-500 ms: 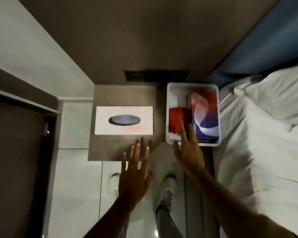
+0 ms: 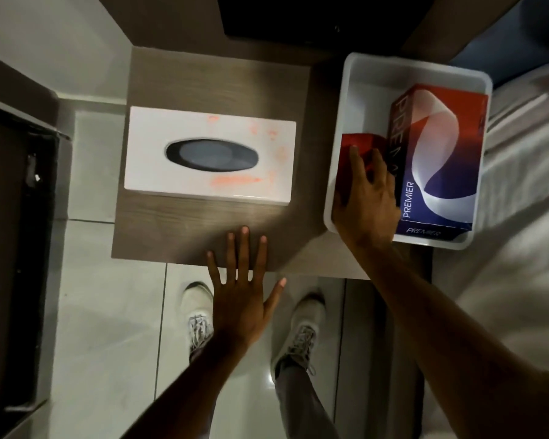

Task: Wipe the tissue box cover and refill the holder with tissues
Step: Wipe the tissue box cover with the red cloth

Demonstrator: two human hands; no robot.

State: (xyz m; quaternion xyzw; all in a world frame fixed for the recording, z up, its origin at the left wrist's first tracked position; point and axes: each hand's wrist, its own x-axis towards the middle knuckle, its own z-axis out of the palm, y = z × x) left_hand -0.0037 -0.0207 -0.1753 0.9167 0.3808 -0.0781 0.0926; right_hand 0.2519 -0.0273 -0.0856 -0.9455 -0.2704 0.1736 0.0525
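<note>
A white tissue box cover (image 2: 210, 155) with a dark oval slot and orange smears lies on the wooden bedside table (image 2: 178, 229). To its right stands a white plastic bin (image 2: 371, 74) holding a red and blue Premier tissue pack (image 2: 441, 160) and a red cloth (image 2: 362, 147). My right hand (image 2: 366, 198) reaches into the bin with its fingers resting on the red cloth, beside the tissue pack. My left hand (image 2: 240, 286) hovers flat with fingers spread over the table's front edge, holding nothing.
A bed with white sheets (image 2: 514, 248) lies along the right. A dark panel (image 2: 298, 23) is set in the wall behind the table. A dark door frame (image 2: 23, 248) stands at the left. My shoes (image 2: 200, 315) are on the pale tiled floor.
My right hand has gone further into the bin and onto the red cloth. The view has come closer to the table. My left hand stays spread at the table's front edge.
</note>
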